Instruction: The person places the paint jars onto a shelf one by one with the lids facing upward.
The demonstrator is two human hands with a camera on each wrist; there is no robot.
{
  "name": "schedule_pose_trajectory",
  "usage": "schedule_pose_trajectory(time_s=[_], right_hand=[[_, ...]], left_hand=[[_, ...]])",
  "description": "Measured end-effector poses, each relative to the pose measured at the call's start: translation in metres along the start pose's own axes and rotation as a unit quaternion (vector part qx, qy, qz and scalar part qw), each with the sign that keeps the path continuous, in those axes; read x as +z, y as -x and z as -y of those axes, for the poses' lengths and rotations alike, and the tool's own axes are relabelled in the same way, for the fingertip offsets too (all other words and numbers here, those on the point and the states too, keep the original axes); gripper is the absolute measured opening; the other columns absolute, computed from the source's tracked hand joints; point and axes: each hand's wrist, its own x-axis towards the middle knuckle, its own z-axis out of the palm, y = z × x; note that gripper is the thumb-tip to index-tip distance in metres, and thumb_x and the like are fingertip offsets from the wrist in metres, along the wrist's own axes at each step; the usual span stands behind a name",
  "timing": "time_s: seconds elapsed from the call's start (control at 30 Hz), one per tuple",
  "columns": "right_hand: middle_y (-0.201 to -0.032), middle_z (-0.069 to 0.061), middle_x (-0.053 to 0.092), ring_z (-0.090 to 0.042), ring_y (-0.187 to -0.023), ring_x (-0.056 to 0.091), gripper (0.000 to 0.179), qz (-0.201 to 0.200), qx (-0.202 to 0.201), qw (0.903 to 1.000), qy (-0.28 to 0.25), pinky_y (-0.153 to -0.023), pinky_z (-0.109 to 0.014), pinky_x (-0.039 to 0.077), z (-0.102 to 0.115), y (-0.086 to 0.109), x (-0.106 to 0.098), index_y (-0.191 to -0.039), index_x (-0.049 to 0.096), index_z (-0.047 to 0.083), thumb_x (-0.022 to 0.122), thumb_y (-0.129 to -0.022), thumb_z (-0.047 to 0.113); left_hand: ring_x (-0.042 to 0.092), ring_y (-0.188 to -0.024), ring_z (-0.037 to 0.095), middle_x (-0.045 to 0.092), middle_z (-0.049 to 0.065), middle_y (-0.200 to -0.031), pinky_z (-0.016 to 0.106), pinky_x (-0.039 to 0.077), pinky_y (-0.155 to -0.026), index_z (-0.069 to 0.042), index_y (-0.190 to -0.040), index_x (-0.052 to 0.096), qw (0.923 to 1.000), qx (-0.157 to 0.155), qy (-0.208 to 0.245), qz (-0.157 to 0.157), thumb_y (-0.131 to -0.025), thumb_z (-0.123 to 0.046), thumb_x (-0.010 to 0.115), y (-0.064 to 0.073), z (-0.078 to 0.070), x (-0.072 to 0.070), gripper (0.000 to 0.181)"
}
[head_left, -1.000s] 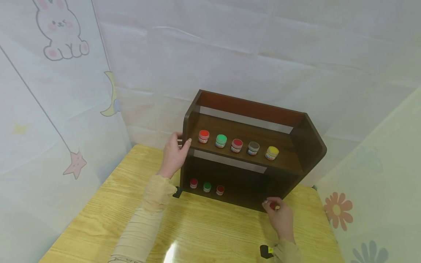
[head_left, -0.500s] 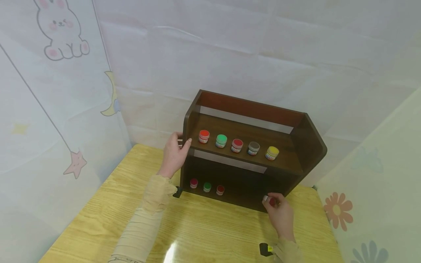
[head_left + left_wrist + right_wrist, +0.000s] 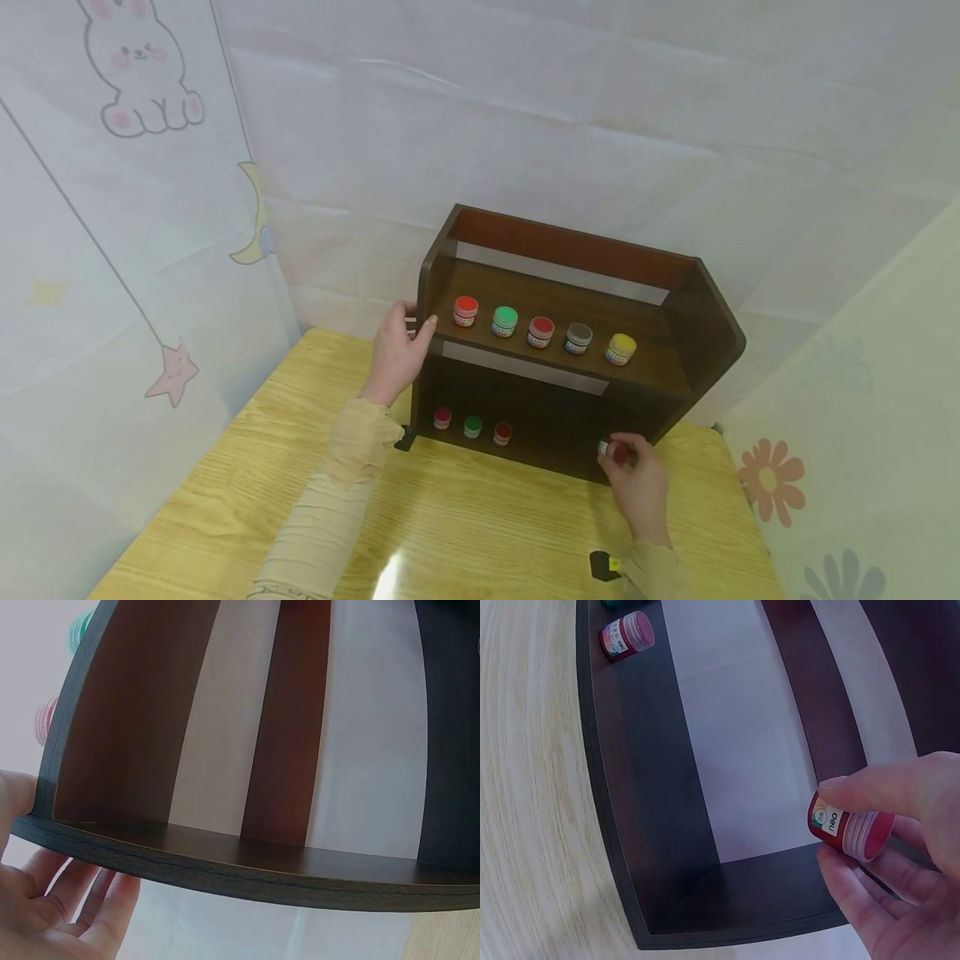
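A dark brown two-tier shelf (image 3: 652, 367) stands on the wooden table. My left hand (image 3: 396, 354) grips its left side panel, thumb at the front by the upper board and fingers round the outside. At the right end of the lower tier, my right hand (image 3: 639, 490) pinches a dark red paint jar (image 3: 831, 817) between thumb and fingers. The jar is tilted on its side, with its lid toward the palm. In the right wrist view it is held apart from the shelf's bottom board (image 3: 645, 802). A standing red paint jar (image 3: 625, 636) is further left on that board.
Orange-red (image 3: 465, 312), green (image 3: 505, 322), red (image 3: 540, 332), grey (image 3: 578, 338) and yellow (image 3: 620, 349) jars line the upper tier. Crimson (image 3: 442, 418), green (image 3: 472, 427) and red (image 3: 502, 433) jars stand at the lower left. A printed cloth wall (image 3: 525, 125) rises behind.
My right hand has lifted slightly with the dark red jar, and more of the jar has come into view. The left hand keeps its place on the side panel.
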Motion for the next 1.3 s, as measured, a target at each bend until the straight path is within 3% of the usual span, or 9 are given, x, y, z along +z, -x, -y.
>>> schedule_pose_trajectory(time_s=[0.17,0.33,0.63,0.9,1.07,1.3], right_hand=[[-0.11,-0.025,0.065,-0.036,-0.094,0.068,0.04,-0.007,0.003,0.9999,-0.015,-0.068,-0.012,0.048,0.001,-0.003,0.002,-0.121,0.062,-0.004,0.077,-0.085,-0.003],[-0.108,-0.025,0.065,-0.037,-0.093,0.069,0.035,-0.019,-0.019,0.9994,-0.022,-0.069,-0.007,0.046,0.004,-0.004,0.003,-0.116,0.066,-0.005,0.078,-0.083,-0.006],[-0.098,-0.018,0.069,-0.023,-0.073,0.064,0.033,-0.064,-0.078,0.9948,0.005,-0.06,-0.012,0.045,0.005,-0.009,0.007,-0.11,0.072,-0.001,0.083,-0.079,-0.005],[-0.104,-0.021,0.066,-0.019,-0.072,0.063,0.034,-0.053,-0.059,0.9968,0.001,-0.057,-0.018,0.048,0.005,-0.016,0.011,-0.112,0.072,0.001,0.082,-0.079,-0.003],[-0.103,-0.021,0.066,-0.023,-0.074,0.063,0.032,-0.059,-0.063,0.9963,-0.005,-0.059,-0.019,0.048,0.008,-0.017,0.015,-0.109,0.073,0.0,0.084,-0.079,0.0],[-0.097,-0.02,0.064,-0.033,-0.077,0.069,0.032,-0.073,-0.095,0.9926,-0.021,-0.062,-0.005,0.043,0.009,-0.021,0.021,-0.109,0.072,-0.002,0.082,-0.079,-0.006]], left_hand=[[0.063,-0.105,0.033,0.06,0.018,-0.119,0.045,0.055,-0.09,0.003,-0.125,0.055,1.0,0.0,-0.002,0.0,-0.101,-0.025,0.064,0.0,0.0,0.0,0.038],[0.063,-0.104,0.032,0.06,0.017,-0.118,0.045,0.054,-0.09,0.002,-0.124,0.055,1.0,0.002,-0.001,0.0,-0.101,-0.025,0.064,0.0,0.0,0.0,0.037],[0.063,-0.103,0.032,0.061,0.017,-0.117,0.045,0.055,-0.089,0.002,-0.122,0.056,1.0,0.001,0.001,-0.001,-0.101,-0.024,0.064,0.0,0.0,0.0,0.034],[0.063,-0.105,0.032,0.061,0.018,-0.117,0.045,0.055,-0.089,0.003,-0.124,0.056,0.9999,0.01,-0.008,0.001,-0.101,-0.023,0.064,-0.001,0.001,0.001,0.036],[0.063,-0.105,0.032,0.061,0.018,-0.117,0.044,0.055,-0.089,0.003,-0.124,0.056,0.9999,0.013,-0.004,0.001,-0.101,-0.023,0.063,-0.002,0.003,0.001,0.036],[0.063,-0.105,0.032,0.061,0.018,-0.118,0.045,0.055,-0.089,0.003,-0.124,0.056,0.9999,0.012,-0.001,0.003,-0.101,-0.023,0.063,-0.001,0.001,0.0,0.035]])
